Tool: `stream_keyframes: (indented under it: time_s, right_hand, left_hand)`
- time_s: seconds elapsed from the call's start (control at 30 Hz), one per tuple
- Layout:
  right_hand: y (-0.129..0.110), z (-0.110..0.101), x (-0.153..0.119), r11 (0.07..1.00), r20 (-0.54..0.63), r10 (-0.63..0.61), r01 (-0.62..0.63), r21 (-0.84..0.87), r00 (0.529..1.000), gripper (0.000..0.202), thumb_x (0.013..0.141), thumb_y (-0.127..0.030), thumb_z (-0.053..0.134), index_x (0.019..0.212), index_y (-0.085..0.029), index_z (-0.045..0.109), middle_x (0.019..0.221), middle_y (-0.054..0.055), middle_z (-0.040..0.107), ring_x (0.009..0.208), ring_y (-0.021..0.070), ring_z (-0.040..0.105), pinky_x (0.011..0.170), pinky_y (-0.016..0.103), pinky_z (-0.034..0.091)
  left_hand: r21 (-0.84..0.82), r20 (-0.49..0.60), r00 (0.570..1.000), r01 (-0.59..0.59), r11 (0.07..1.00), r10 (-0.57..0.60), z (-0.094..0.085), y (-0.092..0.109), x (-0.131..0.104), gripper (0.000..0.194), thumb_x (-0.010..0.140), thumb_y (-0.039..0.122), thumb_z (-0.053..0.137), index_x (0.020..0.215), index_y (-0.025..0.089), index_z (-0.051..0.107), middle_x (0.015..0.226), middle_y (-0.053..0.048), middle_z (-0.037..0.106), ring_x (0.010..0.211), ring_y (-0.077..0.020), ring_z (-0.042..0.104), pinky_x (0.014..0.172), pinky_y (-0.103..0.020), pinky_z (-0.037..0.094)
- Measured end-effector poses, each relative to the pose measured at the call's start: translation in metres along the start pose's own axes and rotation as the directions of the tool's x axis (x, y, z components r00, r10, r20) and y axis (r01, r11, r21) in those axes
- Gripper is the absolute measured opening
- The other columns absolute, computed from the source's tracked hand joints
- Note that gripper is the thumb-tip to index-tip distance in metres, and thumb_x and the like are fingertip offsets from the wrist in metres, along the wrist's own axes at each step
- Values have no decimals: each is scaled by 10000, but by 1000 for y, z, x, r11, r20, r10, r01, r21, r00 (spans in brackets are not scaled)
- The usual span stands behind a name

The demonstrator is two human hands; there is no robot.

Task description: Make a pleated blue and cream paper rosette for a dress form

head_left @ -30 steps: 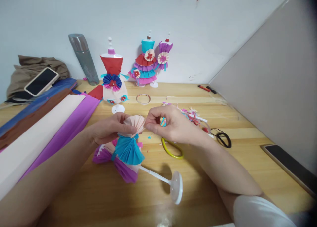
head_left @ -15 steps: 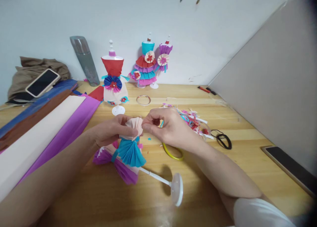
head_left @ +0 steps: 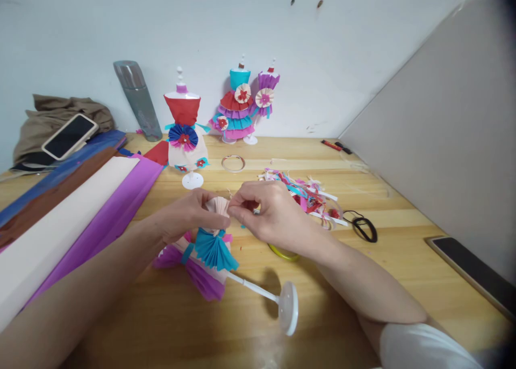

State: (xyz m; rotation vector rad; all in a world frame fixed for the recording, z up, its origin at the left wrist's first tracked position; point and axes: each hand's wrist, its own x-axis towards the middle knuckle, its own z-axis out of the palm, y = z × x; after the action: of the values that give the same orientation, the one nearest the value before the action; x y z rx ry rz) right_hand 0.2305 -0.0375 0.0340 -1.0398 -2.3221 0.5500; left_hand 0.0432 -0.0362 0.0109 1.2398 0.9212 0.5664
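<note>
The left hand [head_left: 197, 213] holds a cream pleated paper fan [head_left: 218, 212] between thumb and fingers, and the right hand [head_left: 266, 210] has its thumb and index finger pinched together at the fan's right edge. Just below the cream fan, a turquoise pleated fan [head_left: 213, 251] spreads over a paper dress [head_left: 201, 283] with purple and pink parts. The dress is on a mini mannequin stand lying on its side on the desk [head_left: 181, 337], its white round base [head_left: 288, 308] tipped up toward the right. Beyond the right hand lie a pile of paper scraps [head_left: 310, 194] and a black hair tie [head_left: 365, 229], with a yellow ring [head_left: 284, 252] partly hidden under that hand. Behind the left hand, a mannequin in a red top [head_left: 182, 111] stands upright. Colored paper sheets [head_left: 80, 213] lie to the left.
</note>
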Motion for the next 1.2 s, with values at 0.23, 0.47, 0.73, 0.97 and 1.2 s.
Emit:
stream_keyframes:
  time_s: [0.23, 0.47, 0.73, 0.97, 1.2]
  right_hand:
    - [-2, 1, 2, 995, 73, 80, -84, 47, 994, 137, 752, -93, 612, 630, -127, 666, 573, 4, 621, 518, 91, 519, 515, 231, 307]
    - [17, 7, 13, 825, 291, 136, -271, 496, 947, 178, 724, -286, 638, 636, -132, 647, 534, -9, 558, 475, 82, 456, 456, 216, 328]
    - [23, 2, 15, 840, 71, 141, -157, 519, 988, 267, 757, -365, 632, 894, -140, 680, 686, 19, 627, 545, 111, 525, 510, 244, 398]
    - [14, -5, 9, 947, 113, 62, -94, 308, 992, 156, 784, -307, 639, 742, -157, 627, 630, -3, 583, 547, 105, 499, 514, 238, 376]
    - [13, 7, 11, 900, 152, 56, -115, 420, 987, 164, 766, -250, 655, 657, -162, 570, 559, -46, 505, 508, 77, 432, 488, 214, 322]
  left_hand:
    - [73, -55, 996, 75, 995, -71, 4, 3, 1, 248, 564, 243, 684, 476, 171, 464, 444, 70, 399, 443, -51, 316, 445, -212, 221]
    - [116, -17, 995, 97, 988, -95, 1, 9, -3, 217, 545, 229, 681, 451, 164, 497, 423, 63, 423, 434, -53, 335, 445, -207, 231]
    - [111, -28, 999, 24, 994, -21, -7, 11, -2, 205, 567, 200, 680, 459, 161, 511, 425, 58, 451, 446, -59, 375, 451, -200, 275]
    - [121, -56, 998, 40, 992, -34, -7, 12, -4, 171, 552, 213, 692, 483, 152, 548, 430, 58, 457, 447, -58, 361, 446, -198, 259]
    - [131, 32, 999, 22, 991, -26, -7, 9, -6, 188, 601, 221, 704, 522, 150, 549, 459, 60, 437, 463, -57, 341, 449, -202, 235]
